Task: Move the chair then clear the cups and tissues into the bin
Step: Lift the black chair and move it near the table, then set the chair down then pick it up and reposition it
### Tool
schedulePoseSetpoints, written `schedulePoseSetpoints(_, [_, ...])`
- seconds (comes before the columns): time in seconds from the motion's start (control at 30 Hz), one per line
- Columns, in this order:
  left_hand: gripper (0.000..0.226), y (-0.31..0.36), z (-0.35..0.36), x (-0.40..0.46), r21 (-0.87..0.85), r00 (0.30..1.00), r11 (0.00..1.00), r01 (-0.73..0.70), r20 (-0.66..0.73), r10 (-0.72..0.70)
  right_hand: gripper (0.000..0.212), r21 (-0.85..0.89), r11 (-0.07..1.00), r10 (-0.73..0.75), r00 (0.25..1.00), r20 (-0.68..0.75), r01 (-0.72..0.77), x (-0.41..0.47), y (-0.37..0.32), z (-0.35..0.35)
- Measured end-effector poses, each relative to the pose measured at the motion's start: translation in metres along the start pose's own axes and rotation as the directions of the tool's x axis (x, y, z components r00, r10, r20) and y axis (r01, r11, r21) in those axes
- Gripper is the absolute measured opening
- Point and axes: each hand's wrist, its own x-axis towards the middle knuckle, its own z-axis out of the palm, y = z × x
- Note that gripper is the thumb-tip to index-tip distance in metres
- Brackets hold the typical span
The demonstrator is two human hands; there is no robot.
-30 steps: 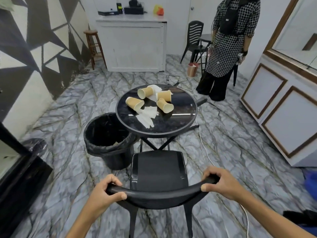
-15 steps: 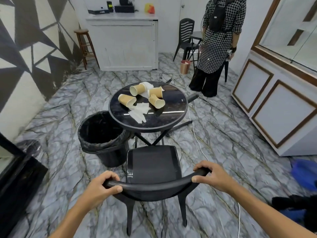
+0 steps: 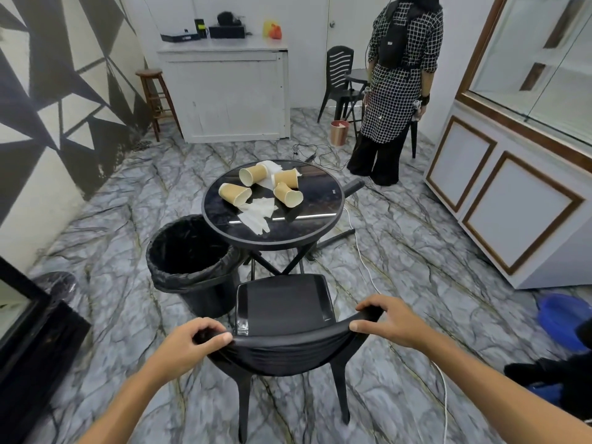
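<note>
I had both hands on the chair (image 3: 282, 302): my left hand (image 3: 189, 344) curled round the top rail at its 9 o'clock end, my right hand (image 3: 387, 322) curled round the 3 o'clock end. The chair stood just short of the round counter (image 3: 320, 200), at its 6 o'clock, so I judged the first step under way, not finished. Nothing was cleared yet: four cups (image 3: 234, 194) lay tipped over on the counter among the tissues (image 3: 256, 214), and the black-lined bin (image 3: 192, 261) waited at the counter's 8 o'clock, touching its edge.
</note>
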Motion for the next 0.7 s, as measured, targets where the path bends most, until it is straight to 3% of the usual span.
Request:
schedulePoseSetpoints(0.07, [0.069, 0.009, -0.001, -0.001, 0.021, 1.0, 1.0, -0.007, -0.01, 0.007, 0.045, -0.07, 0.998, -0.002, 1.0, -0.013, 0.001, -0.002, -0.005, -0.002])
schedulePoseSetpoints(0.2, [0.051, 0.035, -0.002, 0.003, 0.085, 0.998, 0.995, -0.053, -0.031, 0.056, 0.081, -0.229, 0.973, -0.025, 0.999, -0.032, 0.017, -0.007, -0.027, -0.004])
schedulePoseSetpoints(0.3, [0.075, 0.064, -0.003, 0.01, 0.138, 0.994, 0.985, -0.103, -0.007, 0.105, 0.069, -0.288, 0.957, -0.048, 0.998, -0.044, 0.033, -0.009, -0.043, -0.015])
schedulePoseSetpoints(0.4, [0.099, 0.095, 0.001, 0.025, 0.187, 0.991, 0.974, -0.126, 0.064, 0.116, 0.074, -0.316, 0.948, -0.068, 0.996, -0.053, 0.048, -0.01, -0.057, -0.032])
schedulePoseSetpoints(0.53, [0.088, 0.153, 0.019, 0.04, 0.241, 0.976, 0.952, -0.187, 0.159, 0.152, 0.062, -0.383, 0.921, -0.123, 0.986, -0.109, 0.072, -0.005, -0.063, -0.062])
schedulePoseSetpoints(0.7, [0.077, 0.215, 0.055, 0.068, 0.305, 0.955, 0.913, -0.271, 0.201, 0.217, 0.067, -0.429, 0.902, -0.13, 0.98, -0.15, 0.054, 0.003, -0.049, -0.1])
